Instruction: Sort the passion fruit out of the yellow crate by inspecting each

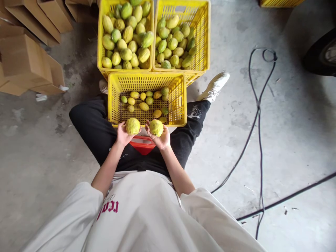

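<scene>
My left hand (124, 134) is wrapped from below around a yellow-green papaya (132, 126), its rounded, slightly bumpy end facing up. A second yellow papaya (156, 128) of about the same size sits in my right hand (160, 138), fingers curled round its side. Both hands are level, a little apart, at the near rim of a yellow plastic crate (147, 75) between my legs. Inside that crate lie several smaller green and yellow papayas (144, 106), mostly toward the back and right, on its perforated floor.
Beyond stand two more yellow crates, the left one (99, 45) heaped with papayas, the right one (208, 38) partly filled. Cardboard boxes (28, 59) are at the upper left. Something red (144, 147) shows beneath me. Black cable (258, 105) and a wheel (324, 54) are to the right.
</scene>
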Available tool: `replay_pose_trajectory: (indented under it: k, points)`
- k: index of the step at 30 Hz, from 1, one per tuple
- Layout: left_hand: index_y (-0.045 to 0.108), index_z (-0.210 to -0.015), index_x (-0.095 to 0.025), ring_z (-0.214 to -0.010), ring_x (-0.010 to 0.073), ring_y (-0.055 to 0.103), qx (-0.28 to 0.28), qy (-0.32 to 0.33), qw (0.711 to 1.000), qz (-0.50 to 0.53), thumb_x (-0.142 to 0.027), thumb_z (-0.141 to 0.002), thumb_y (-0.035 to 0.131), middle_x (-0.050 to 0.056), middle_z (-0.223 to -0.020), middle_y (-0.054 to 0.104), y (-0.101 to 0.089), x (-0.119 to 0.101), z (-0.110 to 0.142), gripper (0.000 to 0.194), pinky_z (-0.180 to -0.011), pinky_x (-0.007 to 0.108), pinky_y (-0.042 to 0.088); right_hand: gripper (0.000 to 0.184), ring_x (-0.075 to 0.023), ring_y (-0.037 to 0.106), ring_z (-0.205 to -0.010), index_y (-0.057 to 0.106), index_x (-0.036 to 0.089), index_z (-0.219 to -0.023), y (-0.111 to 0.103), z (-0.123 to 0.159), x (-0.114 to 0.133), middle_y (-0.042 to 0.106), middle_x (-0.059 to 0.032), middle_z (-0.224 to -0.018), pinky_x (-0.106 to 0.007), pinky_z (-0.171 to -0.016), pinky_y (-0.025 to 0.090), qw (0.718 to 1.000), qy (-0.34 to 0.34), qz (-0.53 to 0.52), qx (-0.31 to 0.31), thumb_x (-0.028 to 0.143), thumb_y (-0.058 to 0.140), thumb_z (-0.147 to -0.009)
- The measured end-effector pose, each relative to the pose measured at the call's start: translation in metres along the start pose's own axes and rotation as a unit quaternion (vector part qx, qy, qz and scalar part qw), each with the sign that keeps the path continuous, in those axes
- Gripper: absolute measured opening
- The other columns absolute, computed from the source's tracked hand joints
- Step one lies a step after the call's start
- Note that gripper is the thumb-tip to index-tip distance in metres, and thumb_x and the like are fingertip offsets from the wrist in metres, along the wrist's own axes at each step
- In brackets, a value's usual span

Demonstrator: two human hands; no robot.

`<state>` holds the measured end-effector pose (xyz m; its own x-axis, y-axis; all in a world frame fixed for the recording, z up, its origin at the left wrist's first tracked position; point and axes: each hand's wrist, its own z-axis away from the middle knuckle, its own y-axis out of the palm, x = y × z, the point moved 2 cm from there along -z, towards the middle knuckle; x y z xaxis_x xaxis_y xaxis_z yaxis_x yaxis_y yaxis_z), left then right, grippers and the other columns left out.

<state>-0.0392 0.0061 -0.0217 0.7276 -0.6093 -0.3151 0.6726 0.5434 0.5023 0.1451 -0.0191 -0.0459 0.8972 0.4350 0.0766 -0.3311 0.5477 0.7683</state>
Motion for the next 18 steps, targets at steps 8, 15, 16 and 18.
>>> replay_pose_trajectory:
  k: [8, 15, 16, 18]
  points:
    - [0.071, -0.116, -0.02, -0.116, 0.0309, 0.079, 0.007, 0.002, 1.0, -0.004, -0.032, -0.102, 0.054, 0.01, -0.103, 0.082, 0.0018, -0.0001, 0.004, 0.025, -0.107, 0.052, 0.062, 0.035, -0.0257, 0.075, -0.114, 0.067, 0.023, -0.121, -0.001, 0.0034, 0.0006, 0.079, -0.0105, -0.114, -0.043, -0.095, 0.068, 0.999, -0.03, 0.028, 0.005, 0.049, 0.066, -0.098]
    - [0.073, -0.117, -0.017, -0.087, 0.0182, 0.078, 0.015, 0.024, 0.999, -0.033, -0.027, -0.104, 0.053, 0.008, -0.102, 0.082, -0.0017, 0.0024, -0.0008, 0.026, -0.074, 0.027, 0.06, 0.029, -0.0189, 0.075, -0.093, 0.069, 0.027, -0.115, -0.0028, 0.0025, -0.0012, 0.079, -0.0044, -0.102, -0.029, -0.076, 0.069, 1.0, 0.009, 0.023, 0.019, 0.048, 0.075, -0.096]
    - [0.073, -0.116, -0.017, -0.085, 0.0183, 0.078, 0.022, 0.02, 0.999, -0.042, -0.029, -0.105, 0.052, 0.008, -0.099, 0.082, -0.0014, 0.0029, -0.0011, 0.026, -0.071, 0.026, 0.06, 0.029, -0.0187, 0.076, -0.094, 0.068, 0.028, -0.117, -0.0018, 0.0019, -0.0021, 0.079, -0.0036, -0.105, -0.03, -0.079, 0.069, 0.999, 0.004, 0.034, 0.023, 0.048, 0.076, -0.097]
    - [0.073, -0.114, -0.016, -0.079, 0.0181, 0.078, 0.027, 0.01, 0.998, -0.061, -0.032, -0.107, 0.05, 0.008, -0.093, 0.081, -0.001, 0.0036, -0.0013, 0.028, -0.068, 0.025, 0.059, 0.031, -0.0185, 0.077, -0.097, 0.067, 0.031, -0.122, -0.0002, 0.0003, -0.0042, 0.079, -0.0017, -0.112, -0.033, -0.085, 0.069, 0.998, -0.006, 0.056, 0.029, 0.05, 0.076, -0.098]
